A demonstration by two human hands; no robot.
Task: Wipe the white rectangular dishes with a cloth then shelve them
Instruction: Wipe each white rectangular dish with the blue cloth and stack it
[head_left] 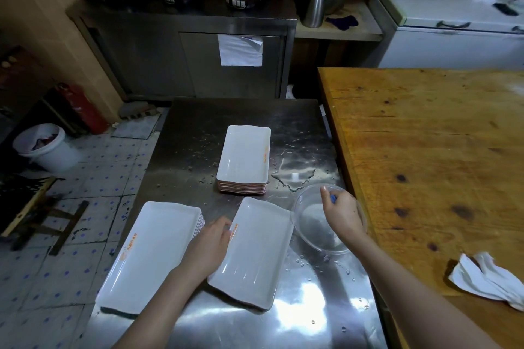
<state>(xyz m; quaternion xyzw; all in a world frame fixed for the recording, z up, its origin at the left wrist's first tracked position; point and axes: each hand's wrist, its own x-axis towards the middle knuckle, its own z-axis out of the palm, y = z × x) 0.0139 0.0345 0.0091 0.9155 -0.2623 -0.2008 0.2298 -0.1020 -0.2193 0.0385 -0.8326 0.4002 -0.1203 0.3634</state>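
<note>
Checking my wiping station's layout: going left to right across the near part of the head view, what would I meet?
Stack of white dishes, single white dish, clear bowl, crumpled white cloth.

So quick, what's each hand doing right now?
Left hand: grips the rim of the white dish.
Right hand: pinches a small blue thing over the clear bowl.

Left hand [211, 246] holds dish [255, 252], right hand [343, 214] cloth [332, 199]
</note>
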